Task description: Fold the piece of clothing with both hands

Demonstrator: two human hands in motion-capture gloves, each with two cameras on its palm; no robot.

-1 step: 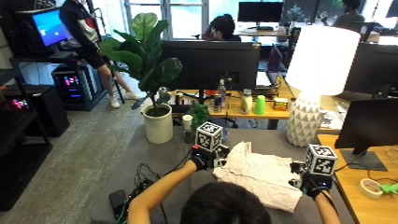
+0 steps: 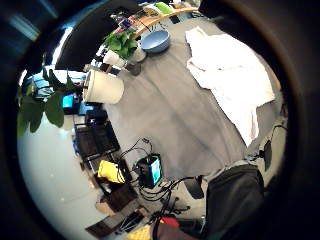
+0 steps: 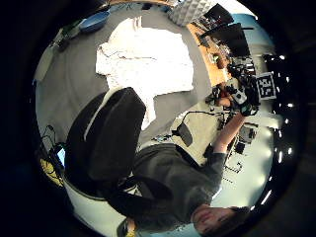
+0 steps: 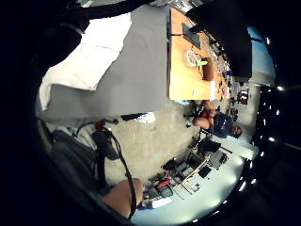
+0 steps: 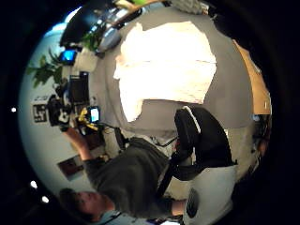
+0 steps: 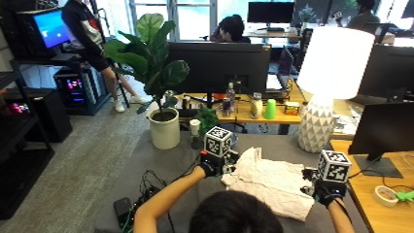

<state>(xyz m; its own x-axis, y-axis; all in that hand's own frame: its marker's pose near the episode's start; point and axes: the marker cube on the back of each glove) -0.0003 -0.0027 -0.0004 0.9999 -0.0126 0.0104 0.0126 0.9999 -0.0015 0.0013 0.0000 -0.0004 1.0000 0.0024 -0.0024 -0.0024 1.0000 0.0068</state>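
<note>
No shift: white garment point(image 6: 268, 182) between left hand point(image 6: 208, 169) and right hand point(image 6: 322, 193), hands' grip unclear.

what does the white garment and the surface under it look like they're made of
The white garment looks like thin woven fabric, perhaps cotton: matte, rumpled, creases running across it. The table covering under it looks like grey felt or a similar cloth: flat, without shine, no visible grain. The exact fibre of either cannot be told.
</note>
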